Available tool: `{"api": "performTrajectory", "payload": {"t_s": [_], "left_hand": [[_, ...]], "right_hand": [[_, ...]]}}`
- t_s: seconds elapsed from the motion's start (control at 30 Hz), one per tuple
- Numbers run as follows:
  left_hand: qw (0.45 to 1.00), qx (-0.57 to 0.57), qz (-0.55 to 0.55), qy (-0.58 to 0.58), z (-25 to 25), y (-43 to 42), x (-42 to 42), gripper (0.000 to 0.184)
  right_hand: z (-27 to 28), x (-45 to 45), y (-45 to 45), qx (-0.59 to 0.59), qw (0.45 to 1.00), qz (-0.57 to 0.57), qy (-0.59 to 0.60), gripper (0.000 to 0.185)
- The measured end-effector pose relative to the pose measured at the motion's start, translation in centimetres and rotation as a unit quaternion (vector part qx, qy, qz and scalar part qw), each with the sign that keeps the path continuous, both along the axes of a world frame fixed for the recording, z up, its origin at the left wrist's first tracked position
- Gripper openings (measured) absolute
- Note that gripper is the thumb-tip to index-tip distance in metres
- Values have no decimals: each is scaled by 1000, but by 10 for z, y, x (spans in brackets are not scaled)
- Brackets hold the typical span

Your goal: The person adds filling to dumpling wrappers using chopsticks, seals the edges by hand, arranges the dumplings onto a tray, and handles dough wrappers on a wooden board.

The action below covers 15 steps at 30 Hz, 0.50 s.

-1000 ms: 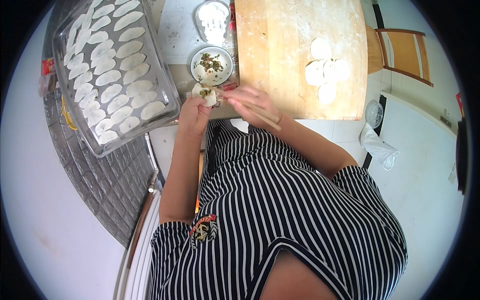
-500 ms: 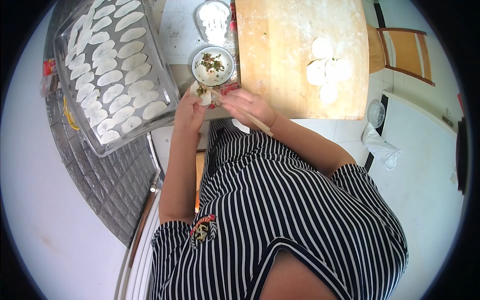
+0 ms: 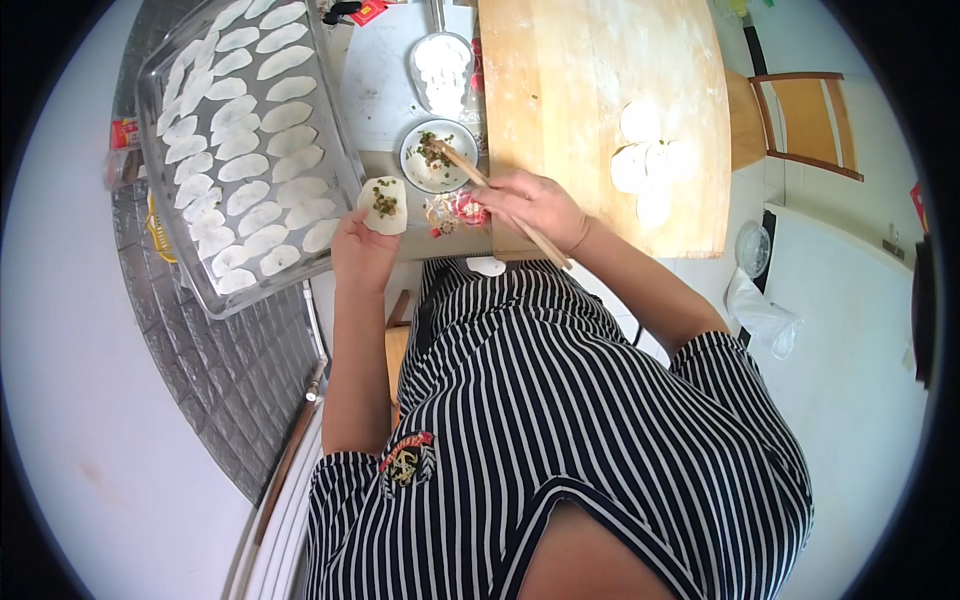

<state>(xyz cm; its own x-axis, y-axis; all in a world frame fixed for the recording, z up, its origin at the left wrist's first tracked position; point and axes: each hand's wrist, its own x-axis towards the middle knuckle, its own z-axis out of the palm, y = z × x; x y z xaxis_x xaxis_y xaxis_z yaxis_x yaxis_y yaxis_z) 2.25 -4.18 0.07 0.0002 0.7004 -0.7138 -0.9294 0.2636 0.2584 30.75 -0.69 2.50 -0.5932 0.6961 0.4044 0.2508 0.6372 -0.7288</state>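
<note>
My left hand (image 3: 362, 255) holds a flat, pale dough wrapper (image 3: 396, 219) by its lower edge, with green and brown filling (image 3: 384, 200) on its middle. In my right hand (image 3: 536, 208) is a pair of wooden chopsticks (image 3: 541, 243), fingers closed round them. Their tips reach into a white bowl (image 3: 461, 180) and touch the chopped filling there. To the left, a clear tray (image 3: 349, 170) carries rows of folded dumplings (image 3: 290, 140). Several round wrappers (image 3: 641, 122) lie on the floured wooden board (image 3: 560, 120) at the right.
Behind the bowl stands a container of white flour (image 3: 441, 75). A red patterned packet (image 3: 468, 209) lies between my hands. A wooden chair (image 3: 812, 110) stands beyond the board, and a plastic bag (image 3: 765, 312) hangs at the far right.
My left hand with the wrapper has moved left and down, away from the bowl. The chopstick tips have gone from the wrapper up into the bowl. The view has shifted slightly.
</note>
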Motion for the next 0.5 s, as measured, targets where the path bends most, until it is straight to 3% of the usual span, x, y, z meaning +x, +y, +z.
{"api": "performTrajectory", "payload": {"t_s": [0.07, 0.1, 0.23, 0.3, 0.5], "left_hand": [[995, 61, -9, -78, 18, 4, 1, 36], [995, 66, -9, -76, 26, 6, 2, 36], [993, 101, -45, -49, 59, 15, 19, 35], [992, 112, -59, -25, 74, 20, 25, 34], [983, 145, -115, -7, 87, 34, 40, 36]], "right_hand": [[6, 10, 14, 53, 982, 13, -183, 30], [-2, 12, 20, 81, 974, 25, -211, 28], [-25, 16, 41, 53, 977, 58, -200, 29], [-29, 23, 50, 196, 945, 125, -229, 30], [-24, 34, 56, 198, 937, 155, -241, 30]]}}
